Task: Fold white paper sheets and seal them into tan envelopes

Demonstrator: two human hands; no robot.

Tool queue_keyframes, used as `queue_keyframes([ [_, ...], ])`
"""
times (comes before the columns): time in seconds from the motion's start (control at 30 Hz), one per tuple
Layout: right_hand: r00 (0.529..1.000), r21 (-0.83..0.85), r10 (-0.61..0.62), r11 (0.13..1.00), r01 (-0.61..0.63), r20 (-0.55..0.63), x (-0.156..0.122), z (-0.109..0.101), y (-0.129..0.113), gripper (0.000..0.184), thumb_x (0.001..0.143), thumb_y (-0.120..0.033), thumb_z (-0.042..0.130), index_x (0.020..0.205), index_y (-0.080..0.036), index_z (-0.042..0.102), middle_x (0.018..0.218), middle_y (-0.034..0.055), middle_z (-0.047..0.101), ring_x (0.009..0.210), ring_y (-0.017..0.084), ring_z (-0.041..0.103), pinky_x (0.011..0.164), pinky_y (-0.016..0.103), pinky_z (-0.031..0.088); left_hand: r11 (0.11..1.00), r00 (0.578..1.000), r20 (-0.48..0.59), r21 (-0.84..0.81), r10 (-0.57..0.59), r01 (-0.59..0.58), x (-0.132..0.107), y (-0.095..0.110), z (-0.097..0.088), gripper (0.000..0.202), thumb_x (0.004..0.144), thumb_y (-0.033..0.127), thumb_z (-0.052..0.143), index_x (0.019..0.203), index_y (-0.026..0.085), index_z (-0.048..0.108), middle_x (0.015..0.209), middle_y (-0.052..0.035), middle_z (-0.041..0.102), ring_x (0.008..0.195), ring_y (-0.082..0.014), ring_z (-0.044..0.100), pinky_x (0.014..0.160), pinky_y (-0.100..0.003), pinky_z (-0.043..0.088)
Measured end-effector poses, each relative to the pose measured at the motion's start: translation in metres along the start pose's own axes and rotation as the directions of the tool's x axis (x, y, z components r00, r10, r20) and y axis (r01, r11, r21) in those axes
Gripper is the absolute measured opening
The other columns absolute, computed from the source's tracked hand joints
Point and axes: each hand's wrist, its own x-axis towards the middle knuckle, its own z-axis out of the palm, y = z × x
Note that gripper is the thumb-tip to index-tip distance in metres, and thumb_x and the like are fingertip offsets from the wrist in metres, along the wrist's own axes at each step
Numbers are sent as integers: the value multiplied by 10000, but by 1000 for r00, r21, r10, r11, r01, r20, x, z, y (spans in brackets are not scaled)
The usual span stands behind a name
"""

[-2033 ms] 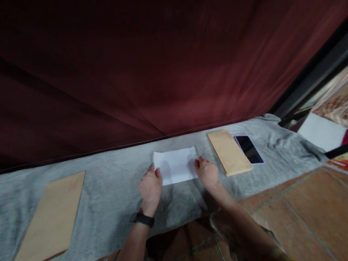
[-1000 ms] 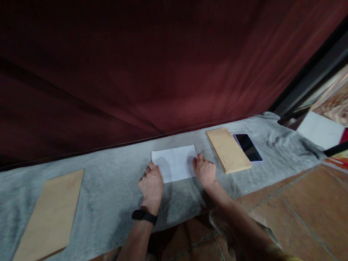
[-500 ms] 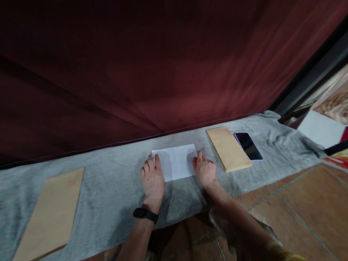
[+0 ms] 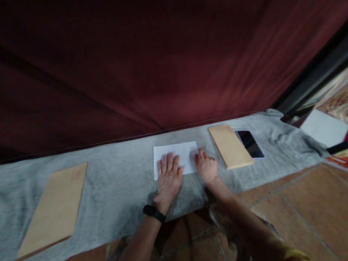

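Note:
A folded white sheet of paper lies on a grey cloth spread on the floor. My left hand, with a black band on the wrist, lies flat on the paper's near left part, fingers stretched out. My right hand rests at the paper's right edge, fingers curled down onto it; nothing is seen inside them.
A brown envelope lies right of the paper with a dark phone beside it. A larger brown envelope lies at the left. A dark red curtain hangs behind. Tiled floor is in front, printed sheets at right.
My left hand has slid from the paper's left edge onto the sheet and flattened, fingers spread. The right hand has stayed at the right edge. The paper lies flatter than before.

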Motion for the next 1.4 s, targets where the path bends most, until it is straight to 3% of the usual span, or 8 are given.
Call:
queue_keyframes([
  [0.13, 1000, 9, 2, 1000, -2, 2, -2, -5, 1, 460, 1071, -298, 270, 1380, -118, 559, 1043, 196, 714, 866, 267, 710, 786, 377, 510, 1000, 999, 24, 8, -22, 22, -1, -1, 1, 516, 1041, 361, 394, 1535, 225, 450, 1656, -86, 348, 1558, -317, 233, 1265, -567, 155],
  [0.27, 996, 14, -39, 999, 40, -81, -5, -18, -3, 455, 1060, -280, 322, 1408, -84, 540, 1163, 223, 691, 1081, 317, 650, 956, 454, 470, 999, 998, 48, 25, -36, 34, -1, 1, 1, 528, 1044, 372, 378, 1556, 249, 416, 1665, -63, 332, 1567, -302, 209, 1272, -558, 120],
  [0.37, 966, 137, -210, 963, 230, -151, -8, -19, -16, 481, 1069, -303, 332, 1470, -92, 493, 1383, 206, 608, 1274, 300, 555, 1071, 445, 422, 999, 998, 59, 21, -35, 34, -1, 0, 4, 537, 1040, 356, 363, 1562, 237, 409, 1671, -80, 314, 1573, -311, 180, 1270, -577, 113],
  [0.47, 881, 302, -437, 828, 473, -183, -12, -4, -35, 511, 1085, -357, 313, 1509, -119, 468, 1587, 130, 448, 1464, 233, 394, 1190, 379, 344, 1000, 997, 70, -17, 8, -7, -1, -6, 12, 564, 1013, 266, 352, 1573, 212, 386, 1662, -105, 333, 1578, -315, 152, 1265, -601, 121],
  [0.53, 844, 350, -504, 769, 535, -183, -14, 10, -45, 546, 1088, -394, 303, 1537, -113, 434, 1634, 112, 381, 1516, 230, 320, 1230, 393, 303, 996, 998, 32, -74, 50, -47, -2, -11, 20, 603, 988, 217, 340, 1591, 214, 344, 1651, -104, 360, 1581, -305, 136, 1261, -618, 121],
  [0.77, 863, 348, -472, 790, 504, -178, -12, 28, -50, 553, 1098, -406, 266, 1551, -133, 427, 1614, 105, 411, 1518, 224, 337, 1262, 435, 256, 980, 988, -106, -156, 108, -124, -4, -20, 38, 626, 981, 200, 307, 1607, 205, 295, 1671, -118, 310, 1588, -302, 86, 1251, -653, 105],
  [1.07, 891, 175, -414, 878, 445, -186, -7, 29, -31, 541, 1090, -409, 324, 1549, -144, 435, 1622, 95, 389, 1508, 274, 354, 1248, 460, 250, 998, 1000, 3, 46, -31, 31, -2, -9, 12, 565, 1027, 257, 303, 1577, 147, 368, 1660, -133, 328, 1555, -289, 249, 1264, -532, 202],
  [1.4, 911, 76, -368, 919, 387, -187, 2, 32, -1, 565, 1067, -429, 421, 1554, -144, 426, 1628, 162, 354, 1489, 300, 385, 1217, 481, 289, 973, 980, -30, 118, -196, 199, -1, -29, 12, 621, 1037, 370, 326, 1554, 30, 369, 1625, -209, 351, 1544, -304, 277, 1258, -507, 230],
])
